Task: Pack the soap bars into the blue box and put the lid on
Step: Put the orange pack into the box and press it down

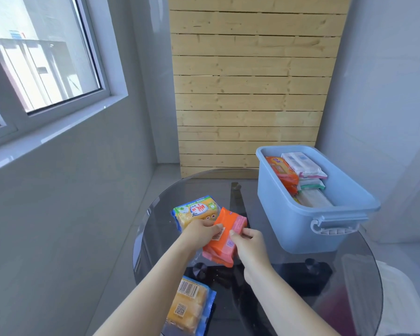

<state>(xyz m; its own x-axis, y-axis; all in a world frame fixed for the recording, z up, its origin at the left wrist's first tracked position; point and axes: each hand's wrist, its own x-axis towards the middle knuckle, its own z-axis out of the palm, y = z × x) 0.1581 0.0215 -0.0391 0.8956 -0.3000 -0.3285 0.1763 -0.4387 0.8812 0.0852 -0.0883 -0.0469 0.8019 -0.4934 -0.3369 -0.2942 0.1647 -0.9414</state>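
An orange and pink soap pack (224, 241) is held over the round glass table (349, 282), barcode side up. My left hand (201, 232) grips its left edge and my right hand (246, 241) pinches its right edge. Behind it lies a yellow soap pack (194, 209) with a blue wrapper. Another yellow soap pack (189, 304) lies near the table's front edge, barcode up. The open blue box (296, 214) stands at the right and holds several soap packs, orange and white. I see no lid.
A slatted wooden panel (250, 93) leans against the wall behind the table. A window (34, 57) and its sill run along the left wall. Dark table fittings (310, 265) show through the glass. Something white (403, 297) sits at the right edge.
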